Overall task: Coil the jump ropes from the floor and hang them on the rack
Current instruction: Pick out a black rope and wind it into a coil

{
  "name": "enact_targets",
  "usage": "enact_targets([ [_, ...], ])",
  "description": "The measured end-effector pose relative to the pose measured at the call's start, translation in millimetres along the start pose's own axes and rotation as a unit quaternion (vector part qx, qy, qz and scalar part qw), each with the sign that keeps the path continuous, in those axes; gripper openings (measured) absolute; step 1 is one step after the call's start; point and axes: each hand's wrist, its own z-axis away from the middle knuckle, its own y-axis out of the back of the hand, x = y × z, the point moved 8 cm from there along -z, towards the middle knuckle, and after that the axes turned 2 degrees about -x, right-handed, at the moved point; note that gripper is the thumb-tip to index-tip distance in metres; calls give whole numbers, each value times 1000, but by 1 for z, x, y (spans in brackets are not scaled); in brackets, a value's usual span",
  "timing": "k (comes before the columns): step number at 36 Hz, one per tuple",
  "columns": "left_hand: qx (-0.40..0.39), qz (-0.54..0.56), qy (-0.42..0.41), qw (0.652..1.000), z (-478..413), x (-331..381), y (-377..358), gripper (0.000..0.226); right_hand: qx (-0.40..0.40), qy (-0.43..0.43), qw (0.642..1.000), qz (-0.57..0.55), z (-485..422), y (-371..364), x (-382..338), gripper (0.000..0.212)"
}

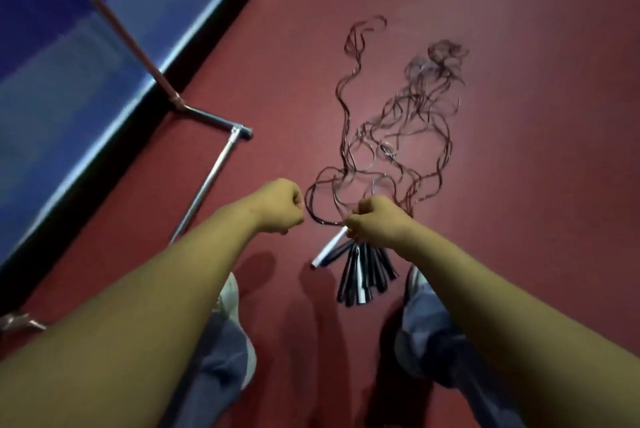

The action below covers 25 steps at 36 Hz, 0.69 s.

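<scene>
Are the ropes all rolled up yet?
No, spread out. The ropes trail in loose squiggles over the floor; the right hand grips only their handles.

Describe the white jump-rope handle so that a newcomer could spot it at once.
Above the red floor, find the right hand gripping a bunch of handles that hang down. The white handle juts sideways toward the left from that fist, while its mostly dark neighbours hang straight.
</scene>
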Motion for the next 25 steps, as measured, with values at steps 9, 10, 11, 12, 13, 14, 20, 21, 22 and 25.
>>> enact_targets([
  [9, -90, -44, 79, 992, -122, -65, -154, 12, -17, -98, 994, 41, -96, -39, 127, 24],
  [10, -90, -45, 82, 992, -133, -68, -167, 13, -13, -102, 994, 45, -105, -41, 136, 22],
  [11, -87, -44, 84, 992, -143, -72, -178, 14, -6, -102, 994, 49, -114, -42, 144, 22],
  [12, -79, -43, 86, 992, -150, -74, -188, 15, 3, -106, 993, 59, -121, -42, 151, 24],
  [13, -68, -44, 84, 993, -155, -75, -194, 16, 14, -107, 992, 69, -125, -41, 156, 27],
  [14, -50, -45, 79, 995, -158, -75, -195, 16, 24, -110, 990, 79, -126, -40, 158, 26],
  [20, 29, -43, 4, 999, -176, -62, -222, 15, 57, -150, 982, 96, -137, -52, 200, 15],
  [21, 17, -58, -6, 998, -177, -57, -229, 23, 64, -150, 982, 94, -139, -55, 205, 23],
  [22, 5, -75, -7, 997, -178, -55, -235, 31, 70, -149, 982, 91, -140, -58, 208, 29],
  [25, -9, -140, 11, 990, -178, -48, -246, 53, 79, -147, 982, 91, -144, -63, 208, 32],
])
